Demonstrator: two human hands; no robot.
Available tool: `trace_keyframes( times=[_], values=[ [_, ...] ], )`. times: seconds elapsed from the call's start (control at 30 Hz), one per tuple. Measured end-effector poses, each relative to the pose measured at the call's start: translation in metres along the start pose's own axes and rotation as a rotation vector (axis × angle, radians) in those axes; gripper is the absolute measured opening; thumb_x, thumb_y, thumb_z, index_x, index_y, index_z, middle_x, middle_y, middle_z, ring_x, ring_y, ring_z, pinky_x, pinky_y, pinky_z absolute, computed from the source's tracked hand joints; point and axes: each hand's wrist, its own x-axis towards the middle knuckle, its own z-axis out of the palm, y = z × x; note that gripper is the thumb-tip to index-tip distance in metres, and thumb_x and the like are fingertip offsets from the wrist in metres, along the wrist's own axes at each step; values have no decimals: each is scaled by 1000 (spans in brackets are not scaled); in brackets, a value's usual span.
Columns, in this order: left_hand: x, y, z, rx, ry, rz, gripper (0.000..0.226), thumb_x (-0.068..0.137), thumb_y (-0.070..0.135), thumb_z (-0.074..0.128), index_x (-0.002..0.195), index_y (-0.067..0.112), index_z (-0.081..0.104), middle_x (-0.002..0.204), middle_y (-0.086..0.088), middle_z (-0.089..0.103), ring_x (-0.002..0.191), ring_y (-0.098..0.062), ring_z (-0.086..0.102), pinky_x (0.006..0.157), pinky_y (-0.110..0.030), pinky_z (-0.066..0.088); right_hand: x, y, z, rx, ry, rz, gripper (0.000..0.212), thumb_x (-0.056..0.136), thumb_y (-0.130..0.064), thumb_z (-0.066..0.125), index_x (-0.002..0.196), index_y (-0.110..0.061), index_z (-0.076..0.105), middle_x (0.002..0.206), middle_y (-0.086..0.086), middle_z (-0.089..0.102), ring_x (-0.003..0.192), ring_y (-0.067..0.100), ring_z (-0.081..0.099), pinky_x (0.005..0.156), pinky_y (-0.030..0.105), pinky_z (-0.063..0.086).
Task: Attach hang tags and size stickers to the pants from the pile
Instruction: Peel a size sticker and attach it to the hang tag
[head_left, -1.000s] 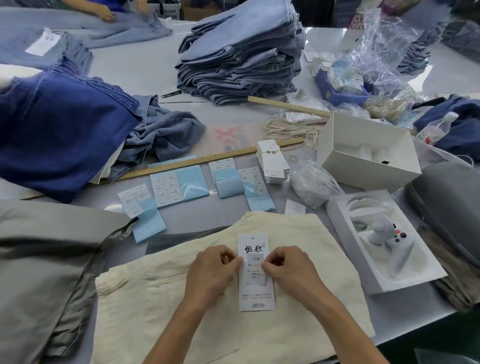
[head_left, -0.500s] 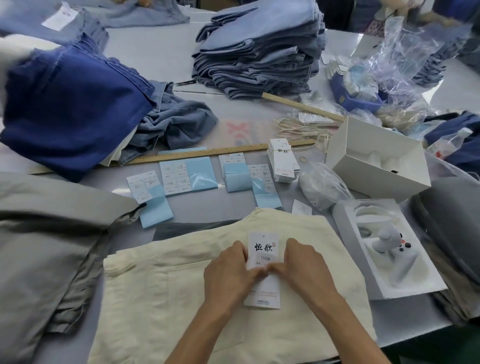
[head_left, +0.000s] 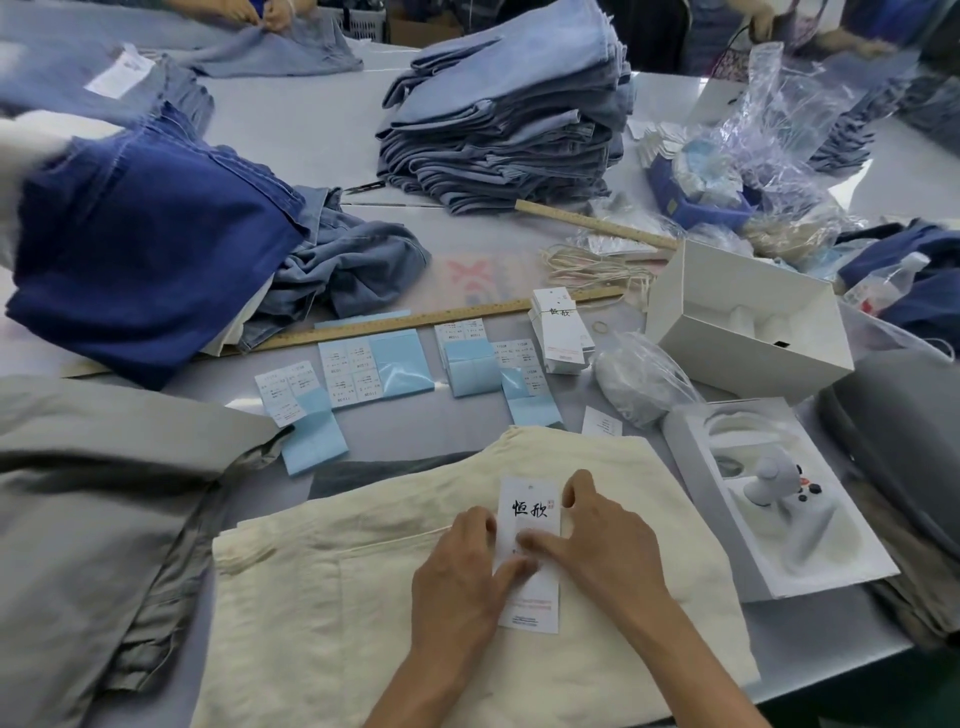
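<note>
Cream cotton pants (head_left: 363, 597) lie flat under both my hands, and on them sits a white hang tag (head_left: 530, 512) with black brush lettering near its top. My left hand (head_left: 460, 577) rests at the tag's left edge, its thumb stretched across the lower half of the card and pressing it down. My right hand (head_left: 597, 540) lies over the tag's right edge, the forefinger laid flat across the middle of the card and the other fingers spread on the cloth beside it; neither hand is curled round anything, both press with straight fingers.

Just beyond my fingertips, past the waistband, blue-backed sheets of size stickers (head_left: 374, 366) lie in a row, with a loose small white slip (head_left: 601, 422) near the right-hand end. Beyond the right end of that row stands a bundle of spare hang tags (head_left: 558, 332), and behind it a long wooden ruler (head_left: 415, 325) runs across the table (head_left: 311, 130).

To my left lie grey pants (head_left: 93, 493), and farther out a dark blue denim heap (head_left: 145, 249). To my right sits an open white box (head_left: 779, 493) holding a white moulded insert, with its lid (head_left: 748, 317) beyond it. Far ahead rises a stack of folded light-blue jeans (head_left: 504, 119).
</note>
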Motion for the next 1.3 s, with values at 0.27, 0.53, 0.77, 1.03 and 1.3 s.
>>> trace_keyframes(
  times=[0.27,0.53,0.77,1.03,1.3],
  values=[
    [1,-3,1,66,-43,-12,40,85,71,55,101,40,35,104,22,52,94,-1,51,70,-24,36,-7,6,8,-25,74,-71,52,85,-70,59,115,-34,35,81,-13,58,78,23,66,63,34,40],
    [-7,-15,4,-41,178,122,21,92,53,63,88,39,48,66,19,50,63,1,51,54,-18,40,58,58,-31,542,324,44,18,97,-15,63,91,-33,61,70,-7,64,63,13,62,62,32,50],
    [41,46,8,-113,453,263,15,103,28,52,98,35,64,79,15,69,68,-9,61,58,-21,48,182,110,-75,300,335,-1,27,94,-5,62,120,-5,70,118,14,68,106,32,63,95,39,48],
    [186,160,76,-66,-142,202,8,102,29,53,105,30,61,97,12,64,88,-9,58,80,-32,52,243,139,-63,187,103,34,27,99,-12,53,114,-13,75,120,7,73,113,29,64,95,31,45],
    [270,183,137,-411,-251,-203,25,99,43,60,104,18,64,100,-5,71,91,-23,69,88,-45,60,252,145,-72,192,312,-104,23,97,-12,60,113,-18,75,111,1,75,97,24,70,88,37,52]
  ],
)
